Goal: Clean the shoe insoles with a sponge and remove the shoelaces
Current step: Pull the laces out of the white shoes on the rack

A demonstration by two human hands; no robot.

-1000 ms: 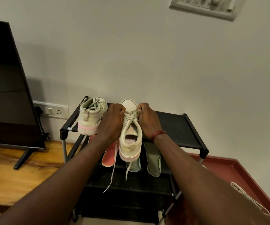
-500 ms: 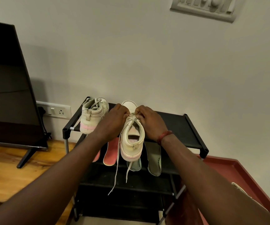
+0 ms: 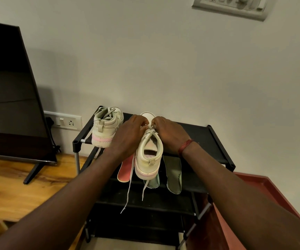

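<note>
A white high-top shoe [image 3: 149, 159] with a pink sole stripe stands on the top shelf of a black shoe rack [image 3: 216, 141], heel toward me. My left hand [image 3: 129, 136] and my right hand [image 3: 171, 134] meet over its upper eyelets, and the fingertips of both pinch the white shoelace [image 3: 150, 127]. Two loose lace ends [image 3: 127, 193] hang down past the heel. A second white shoe [image 3: 106, 126], still laced, sits at the rack's left end. Insoles lie on the shelf below: a pink insole [image 3: 125, 170] and two grey-green insoles [image 3: 173, 175].
A dark TV screen [image 3: 6, 91] on a stand fills the left, above a wooden floor [image 3: 15, 193]. A wall socket [image 3: 64, 121] is behind the rack. A red-brown raised floor edge [image 3: 264, 188] runs on the right. A switch panel [image 3: 236, 6] is high on the wall.
Both hands have crept forward along the shoe toward the toe, drawing closer together on the lace. The hanging lace ends have grown longer.
</note>
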